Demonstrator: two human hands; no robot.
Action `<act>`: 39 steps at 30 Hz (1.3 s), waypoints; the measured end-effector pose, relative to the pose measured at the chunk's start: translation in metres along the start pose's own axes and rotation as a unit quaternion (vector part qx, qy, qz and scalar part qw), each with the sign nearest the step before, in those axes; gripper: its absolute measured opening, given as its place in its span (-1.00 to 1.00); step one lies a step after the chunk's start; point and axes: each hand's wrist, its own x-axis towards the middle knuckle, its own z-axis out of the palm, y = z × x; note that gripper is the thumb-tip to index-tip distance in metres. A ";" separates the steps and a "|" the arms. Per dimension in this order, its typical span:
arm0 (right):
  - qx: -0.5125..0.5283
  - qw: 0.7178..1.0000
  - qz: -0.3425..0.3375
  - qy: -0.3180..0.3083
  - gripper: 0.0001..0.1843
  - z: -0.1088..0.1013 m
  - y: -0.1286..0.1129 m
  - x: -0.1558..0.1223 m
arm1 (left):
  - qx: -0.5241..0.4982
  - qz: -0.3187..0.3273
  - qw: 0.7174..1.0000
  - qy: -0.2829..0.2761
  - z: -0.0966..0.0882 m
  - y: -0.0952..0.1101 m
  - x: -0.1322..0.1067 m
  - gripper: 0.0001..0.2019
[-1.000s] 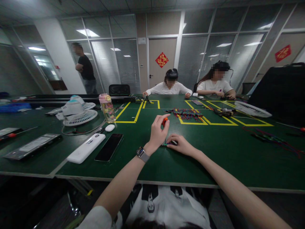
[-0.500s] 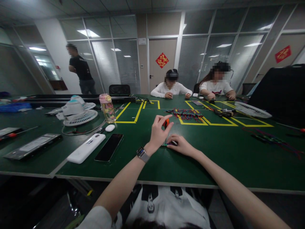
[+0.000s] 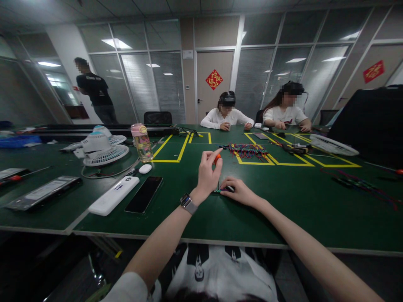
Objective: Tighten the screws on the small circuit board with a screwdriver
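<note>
My left hand [image 3: 208, 174], with a watch on its wrist, is closed around the orange handle of a screwdriver [image 3: 217, 159]. Its thin shaft points down and shows just below the fingers. Under it lies a small green circuit board [image 3: 217, 191] on the table. My right hand [image 3: 242, 192] rests on the table and grips the board's right side with its fingertips. Something dark and thin wires show beside those fingers. The screwdriver's tip is too small to make out against the board.
A black phone [image 3: 144, 194], a white power bank [image 3: 113, 195] and a white earbud case [image 3: 145, 168] lie to the left. Beyond them stand a bottle [image 3: 141, 143] and a fan [image 3: 105, 153]. Wired boards [image 3: 248, 151] are heaped ahead. Two people sit opposite.
My left fingers have drawn in around the screwdriver handle, turning slightly. My right hand has stayed on the board. The standing person at the back has moved left.
</note>
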 end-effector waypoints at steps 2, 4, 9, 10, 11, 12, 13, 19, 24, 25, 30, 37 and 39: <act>0.000 1.000 0.000 -0.002 -0.91 0.000 0.000 0.000 | -0.022 0.007 1.000 -0.007 0.000 -0.001 0.000 -0.67; -0.001 1.000 0.000 -0.003 -0.91 -0.001 0.000 0.000 | -0.033 0.016 0.999 -0.007 0.001 -0.002 0.001 -0.67; -0.002 1.000 0.002 0.003 -0.91 0.000 0.000 -0.001 | 0.004 0.018 1.000 0.010 0.001 0.000 0.000 -0.73; -0.002 1.000 0.002 0.003 -0.91 0.000 0.000 -0.001 | 0.008 0.015 1.000 0.010 0.001 0.001 0.000 -0.73; -0.002 1.000 0.002 0.003 -0.91 0.000 0.000 -0.001 | 0.007 0.012 1.000 0.008 0.000 0.001 0.000 -0.73; -0.002 1.000 0.001 0.003 -0.91 0.000 0.000 -0.001 | 0.002 0.011 1.000 0.002 0.000 0.001 0.000 -0.71; -0.001 1.000 -0.001 0.003 -0.91 0.000 0.000 0.000 | -0.007 0.011 1.000 -0.005 0.000 0.000 0.000 -0.69; -0.002 1.000 -0.002 0.001 -0.91 0.000 0.002 0.000 | -0.050 0.007 0.999 -0.016 0.002 -0.003 0.000 -0.67; -0.001 1.000 -0.001 0.007 -0.92 0.001 0.002 0.000 | 0.003 0.005 1.000 0.014 0.002 -0.001 0.001 -0.75; -0.001 1.000 -0.001 0.007 -0.91 0.001 0.002 0.000 | 0.005 0.001 1.000 0.017 0.001 0.000 0.000 -0.75; 0.001 1.000 -0.002 0.007 -0.90 0.001 0.001 0.000 | -0.038 0.002 0.999 -0.012 0.001 -0.003 0.000 -0.66; 0.005 1.000 0.001 0.009 -0.90 0.001 0.002 -0.001 | -0.001 0.008 1.000 0.000 0.001 0.000 0.000 -0.73; 0.006 1.000 0.001 0.008 -0.90 0.001 0.003 -0.001 | 0.014 0.003 1.000 0.014 0.000 0.002 0.000 -0.75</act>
